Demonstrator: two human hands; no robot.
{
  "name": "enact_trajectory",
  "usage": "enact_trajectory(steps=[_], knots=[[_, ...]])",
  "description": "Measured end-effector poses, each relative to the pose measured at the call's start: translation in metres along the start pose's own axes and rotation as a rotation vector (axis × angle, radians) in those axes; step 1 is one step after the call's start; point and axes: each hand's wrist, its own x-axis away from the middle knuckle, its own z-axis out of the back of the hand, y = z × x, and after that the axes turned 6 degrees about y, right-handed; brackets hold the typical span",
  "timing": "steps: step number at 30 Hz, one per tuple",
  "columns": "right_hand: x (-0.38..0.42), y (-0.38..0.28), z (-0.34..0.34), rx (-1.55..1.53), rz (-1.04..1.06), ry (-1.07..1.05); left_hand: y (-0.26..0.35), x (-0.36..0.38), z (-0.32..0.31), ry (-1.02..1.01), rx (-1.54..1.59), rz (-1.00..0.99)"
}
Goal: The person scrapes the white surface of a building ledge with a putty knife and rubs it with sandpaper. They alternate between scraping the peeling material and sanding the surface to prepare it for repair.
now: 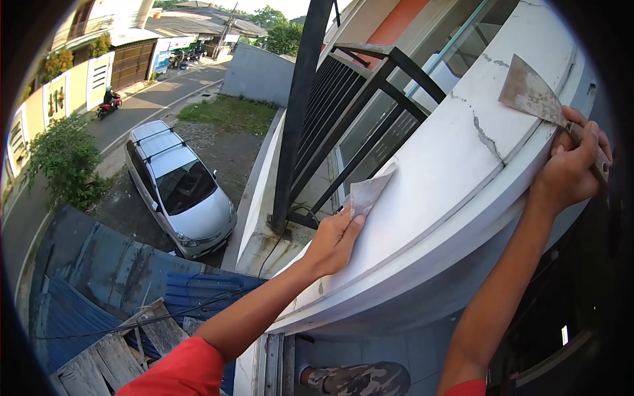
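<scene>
My right hand is closed round the handle of a putty knife, whose wide, stained blade lies over the white wall ledge near its outer edge. Against the same ledge, lower down, my left hand pinches a thin, flat grey piece with a pointed corner, thumb pressed on its face. I cannot tell whether that piece is a second blade or a folded sheet. Between the hands, a jagged grey crack runs across the white surface, with finer cracks farther up.
A black metal railing with a thick post stands left of the ledge. Far below are a silver car, a street with a motorbike, and a blue corrugated roof with loose planks. A camouflage-clad leg shows beneath my arms.
</scene>
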Motion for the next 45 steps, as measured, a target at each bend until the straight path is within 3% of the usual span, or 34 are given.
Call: enact_trajectory(steps=[4,6,12,16,18,21,25,28,32,33,36,38,41,44,45], knots=[[-0.001,0.002,-0.001,-0.013,-0.01,-0.006,0.06,-0.113,-0.029,-0.094,0.085,0.045],[-0.002,-0.003,-0.001,-0.018,-0.028,-0.015,0.062,-0.112,-0.029,-0.122,0.068,0.072],[-0.003,0.0,0.003,-0.071,-0.048,0.003,0.022,0.023,0.015,-0.091,-0.034,-0.04],[-0.001,0.0,0.004,-0.069,-0.065,-0.008,0.041,-0.044,-0.003,-0.126,0.037,0.145],[-0.001,-0.001,0.003,-0.081,-0.063,-0.01,0.057,-0.105,-0.025,-0.103,0.049,0.004],[0.0,-0.004,0.002,-0.098,-0.066,0.004,0.075,-0.129,-0.033,-0.125,0.059,-0.038],[0.001,-0.003,-0.001,-0.137,-0.07,0.009,0.057,-0.033,-0.016,-0.082,0.098,-0.169],[-0.003,-0.004,-0.002,-0.175,-0.101,0.022,0.079,-0.004,-0.009,-0.113,0.06,-0.264],[0.0,-0.006,-0.001,-0.236,-0.142,0.017,0.109,-0.072,-0.038,-0.113,0.115,-0.447],[0.0,-0.006,-0.001,-0.249,-0.154,0.015,0.125,-0.091,-0.039,-0.191,0.114,-0.476],[-0.002,-0.001,0.002,-0.291,-0.142,-0.017,0.139,-0.101,-0.049,-0.147,0.091,-0.504],[-0.002,0.003,0.004,-0.303,-0.11,-0.023,0.133,-0.062,-0.032,-0.229,-0.065,-0.427],[-0.004,0.008,0.004,-0.299,-0.087,-0.036,0.108,-0.005,-0.017,-0.205,-0.119,-0.509],[-0.004,0.008,0.001,-0.312,-0.047,-0.018,0.106,0.007,-0.011,-0.214,-0.363,-0.549],[-0.003,0.007,0.002,-0.322,-0.058,-0.018,0.115,-0.003,-0.015,-0.213,-0.312,-0.526]])
